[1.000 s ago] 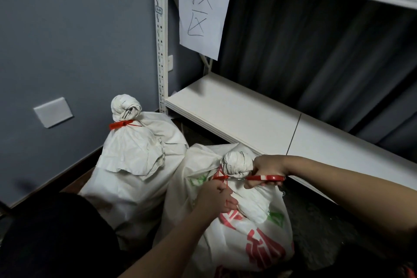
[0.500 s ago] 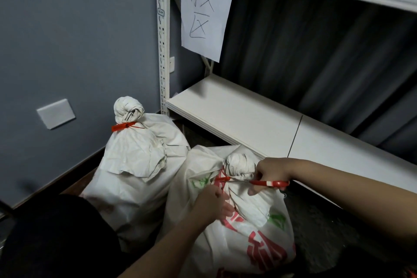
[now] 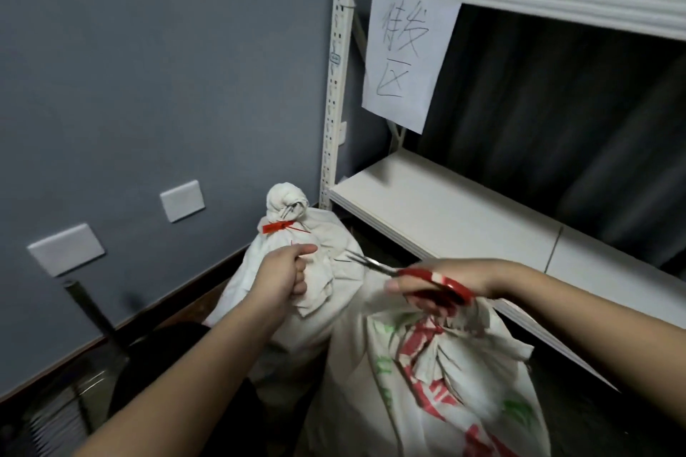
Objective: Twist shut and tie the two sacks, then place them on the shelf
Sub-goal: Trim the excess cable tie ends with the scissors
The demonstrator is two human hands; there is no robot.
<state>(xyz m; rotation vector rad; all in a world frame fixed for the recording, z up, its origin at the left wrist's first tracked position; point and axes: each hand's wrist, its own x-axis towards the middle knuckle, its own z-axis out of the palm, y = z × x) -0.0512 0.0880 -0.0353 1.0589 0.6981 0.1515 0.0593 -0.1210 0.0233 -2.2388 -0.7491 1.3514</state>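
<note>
Now, trimming the far sack's tie

Our left hand (image 3: 284,276) pinches the tie's tail on the far sack (image 3: 297,271) by the shelf (image 3: 445,211); our right hand (image 3: 441,284) clamps the scissors (image 3: 408,276) (blades parted). We'd keep it taut, cutting clear of cloth.

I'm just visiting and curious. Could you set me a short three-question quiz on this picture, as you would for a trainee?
1. True or false: the right hand holds red-handled scissors.
2. What closes the neck of the plain white sack by the wall? A) blue rope B) red tie C) tape
3. Fill in: both sacks stand on the floor, not yet on the white ____.

Key
1. True; the blades point towards the left hand.
2. B, the red tie sits below the twisted knot.
3. shelf; the printed sack stands before it.
</note>
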